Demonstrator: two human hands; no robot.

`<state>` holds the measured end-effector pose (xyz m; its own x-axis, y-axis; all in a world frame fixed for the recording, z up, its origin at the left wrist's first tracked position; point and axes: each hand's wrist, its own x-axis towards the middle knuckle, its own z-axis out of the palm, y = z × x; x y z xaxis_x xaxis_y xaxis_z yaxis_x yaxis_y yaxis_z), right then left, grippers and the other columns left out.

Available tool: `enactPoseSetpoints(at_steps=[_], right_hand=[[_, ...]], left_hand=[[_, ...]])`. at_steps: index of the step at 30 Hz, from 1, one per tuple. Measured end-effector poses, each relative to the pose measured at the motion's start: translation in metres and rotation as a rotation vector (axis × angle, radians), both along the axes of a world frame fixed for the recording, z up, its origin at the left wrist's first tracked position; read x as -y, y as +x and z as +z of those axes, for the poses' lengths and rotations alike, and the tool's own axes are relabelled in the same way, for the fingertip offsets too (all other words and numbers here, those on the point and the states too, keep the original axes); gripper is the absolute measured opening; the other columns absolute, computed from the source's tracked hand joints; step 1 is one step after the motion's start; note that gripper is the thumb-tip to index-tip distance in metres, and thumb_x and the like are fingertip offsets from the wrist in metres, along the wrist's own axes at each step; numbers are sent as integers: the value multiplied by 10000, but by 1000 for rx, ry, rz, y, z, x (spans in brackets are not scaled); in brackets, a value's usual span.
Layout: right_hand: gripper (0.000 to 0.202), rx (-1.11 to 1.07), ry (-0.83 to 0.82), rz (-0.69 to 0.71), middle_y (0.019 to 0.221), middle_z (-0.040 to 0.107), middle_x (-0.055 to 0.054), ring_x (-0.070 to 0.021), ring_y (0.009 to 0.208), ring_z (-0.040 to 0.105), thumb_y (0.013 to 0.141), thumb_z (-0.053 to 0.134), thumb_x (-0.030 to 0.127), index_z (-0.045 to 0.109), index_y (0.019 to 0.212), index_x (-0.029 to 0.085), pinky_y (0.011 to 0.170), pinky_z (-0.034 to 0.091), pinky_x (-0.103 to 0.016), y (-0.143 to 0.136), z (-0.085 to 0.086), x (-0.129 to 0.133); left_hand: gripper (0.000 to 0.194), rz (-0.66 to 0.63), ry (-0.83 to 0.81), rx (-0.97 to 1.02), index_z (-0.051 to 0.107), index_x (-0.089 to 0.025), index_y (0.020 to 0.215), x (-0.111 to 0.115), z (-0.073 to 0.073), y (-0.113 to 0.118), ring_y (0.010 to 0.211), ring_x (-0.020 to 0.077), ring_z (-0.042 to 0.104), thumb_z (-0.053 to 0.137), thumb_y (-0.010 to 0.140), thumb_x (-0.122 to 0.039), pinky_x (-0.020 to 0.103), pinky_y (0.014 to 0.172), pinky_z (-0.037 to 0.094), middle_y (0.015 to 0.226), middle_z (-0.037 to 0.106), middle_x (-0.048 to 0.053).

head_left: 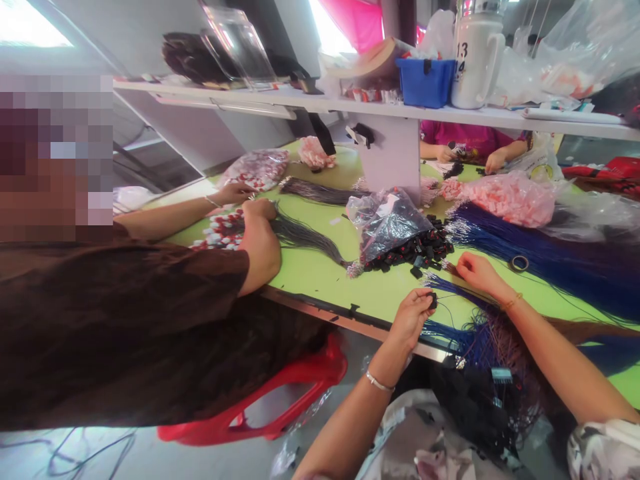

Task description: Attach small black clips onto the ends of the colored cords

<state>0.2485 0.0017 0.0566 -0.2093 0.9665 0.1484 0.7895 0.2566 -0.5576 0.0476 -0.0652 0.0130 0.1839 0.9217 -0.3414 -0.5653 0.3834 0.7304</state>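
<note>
My left hand (411,315) is closed at the table's front edge, pinching a small black connector housing (433,301) with a thin wire running from it. Farther right, my right hand (479,272) hovers at the tips of a brown and blue wire bundle (463,288), thumb and fingers pressed together. Whatever lies between those fingertips is too small to make out. Behind both hands spreads a pile of loose black connector housings (417,245), partly under a clear bag of more (395,227). Tangled finished-looking wires (493,340) hang over the edge near my lap.
Long blue wires (560,260) cover the right side, with a tape roll (519,264) on them. A co-worker's hands (255,207) handle grey wires (313,233) at left. A shelf (320,101) crosses above, bearing a blue basket (425,83) and white mug (477,63). Another person sits opposite.
</note>
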Motion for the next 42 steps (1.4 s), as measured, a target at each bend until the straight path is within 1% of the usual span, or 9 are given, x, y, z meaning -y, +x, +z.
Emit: enactPoseSetpoints(at_steps=[5,9,12,15,20,27,34,37,42], right_hand=[[139,-310,-34,127,644,546,20,-99,569,449,794,484,258,556,725,161,542,351,-204,-26,8,13],[123,-393,-115,170,624,536,26,-89,552,443,771,509,247,572,720,155,523,358,-194,-32,6,30],[90,-355,-99,160,595,524,31,-86,532,426,744,518,219,566,696,159,505,341,-190,-34,-2,42],[62,-262,-10,135,582,520,28,-93,528,418,721,515,187,558,681,169,507,325,-199,-36,-7,51],[53,-135,115,158,611,514,17,-106,551,423,702,526,164,521,652,181,536,315,-217,-40,-6,55],[60,2,206,162,677,539,-9,-122,594,454,745,509,156,522,692,179,572,328,-236,-42,-6,57],[97,185,311,247,722,550,-49,-154,656,474,812,486,176,551,742,164,606,329,-266,-44,-12,59],[107,204,305,270,730,547,-55,-153,653,473,822,480,177,557,752,153,601,328,-264,-43,-12,59],[90,105,193,241,722,560,-32,-135,643,494,819,486,171,556,764,164,608,347,-243,-40,-11,59]], left_hand=[[350,22,20,22,632,-150,872,1,3,2,680,93,549,796,575,-234,227,670,437,761,601,13],[331,20,27,93,626,-156,872,0,1,5,696,95,541,781,584,-209,229,679,432,782,589,12],[312,10,17,129,627,-157,868,-2,-1,7,694,95,533,770,593,-189,229,667,425,778,573,8],[296,9,13,144,631,-153,870,-3,-3,7,700,99,534,762,607,-188,227,659,418,776,572,11],[294,3,1,140,641,-146,874,-3,-2,7,687,102,532,755,605,-175,235,659,423,758,564,9],[270,-7,13,131,647,-148,847,-2,-1,5,689,102,540,760,605,-181,228,644,429,774,580,18],[244,-12,16,82,667,-143,826,0,1,7,681,97,540,757,604,-185,214,629,416,781,603,26],[242,12,19,42,666,-141,815,1,3,9,665,89,534,765,599,-187,210,627,409,763,608,24],[263,26,-8,38,667,-137,815,1,5,8,655,89,537,773,579,-184,215,618,407,758,614,26]])
